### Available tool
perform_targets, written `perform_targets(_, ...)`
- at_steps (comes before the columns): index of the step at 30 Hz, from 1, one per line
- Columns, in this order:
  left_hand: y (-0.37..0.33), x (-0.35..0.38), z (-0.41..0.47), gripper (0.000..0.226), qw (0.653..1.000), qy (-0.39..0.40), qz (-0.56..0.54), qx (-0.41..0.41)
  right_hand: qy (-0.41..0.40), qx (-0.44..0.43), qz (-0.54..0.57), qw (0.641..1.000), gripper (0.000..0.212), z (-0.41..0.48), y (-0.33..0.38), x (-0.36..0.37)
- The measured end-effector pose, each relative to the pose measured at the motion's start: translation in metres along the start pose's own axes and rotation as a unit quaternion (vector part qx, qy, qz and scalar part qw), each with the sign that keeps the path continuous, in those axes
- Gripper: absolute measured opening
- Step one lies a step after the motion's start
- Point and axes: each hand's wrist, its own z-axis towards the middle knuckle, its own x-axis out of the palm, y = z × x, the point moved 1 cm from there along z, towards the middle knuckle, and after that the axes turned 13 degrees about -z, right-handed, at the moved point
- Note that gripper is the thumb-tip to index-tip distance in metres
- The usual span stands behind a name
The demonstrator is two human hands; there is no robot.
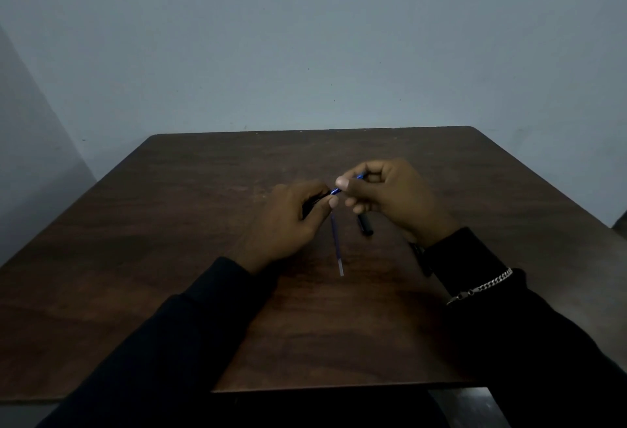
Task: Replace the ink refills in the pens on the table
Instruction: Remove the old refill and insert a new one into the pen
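- The blue refill (pixel 335 191) is held above the middle of the tabletop (pixel 203 197), spanning both hands.
- Right hand (pixel 390 197): its grip pinches the refill between thumb and forefinger.
- Left hand (pixel 288 220): its grip is curled round a dark pen barrel (pixel 310 207) at the refill's other end.
- A second refill (pixel 337 246) and a black pen piece (pixel 365 225) lie on the tabletop under the hands.
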Motion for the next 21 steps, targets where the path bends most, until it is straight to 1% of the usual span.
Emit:
perform_targets(4,0.0,-0.001,0.001,0.019,1.0,-0.006,-0.015,-0.012,-0.028,0.029,0.121,0.992,0.007,-0.001,0.002,-0.006)
perform_targets(6,0.001,-0.001,0.001,0.017,0.999,0.002,-0.023,-0.021,-0.028,0.029,0.147,0.988,0.006,-0.002,0.004,-0.009)
perform_targets(10,0.001,0.0,0.0,0.021,0.999,0.004,-0.035,-0.03,-0.022,0.015,0.138,0.99,0.018,0.0,0.005,-0.006)
perform_targets(12,0.003,-0.001,0.001,0.024,0.998,-0.009,-0.049,-0.034,-0.053,0.004,0.149,0.987,0.025,0.002,0.004,-0.006)
perform_targets(14,0.004,-0.001,0.002,0.026,0.997,-0.028,-0.061,-0.036,-0.112,-0.002,0.162,0.98,0.028,0.003,0.003,-0.01)
perform_targets(16,0.006,-0.002,0.002,0.028,0.996,-0.046,-0.07,-0.038,-0.171,0.0,0.131,0.977,0.03,0.004,0.0,-0.02)
perform_targets(17,0.006,-0.002,0.002,0.028,0.995,-0.053,-0.072,-0.037,-0.187,0.003,0.101,0.977,0.03,0.004,-0.001,-0.025)
perform_targets(19,0.008,-0.002,0.002,0.03,0.994,-0.068,-0.073,-0.035,-0.186,0.02,0.027,0.982,0.03,0.004,-0.005,-0.033)
perform_targets(21,0.008,-0.003,0.003,0.03,0.994,-0.075,-0.071,-0.036,-0.156,0.057,-0.078,0.983,0.031,0.005,-0.01,-0.034)
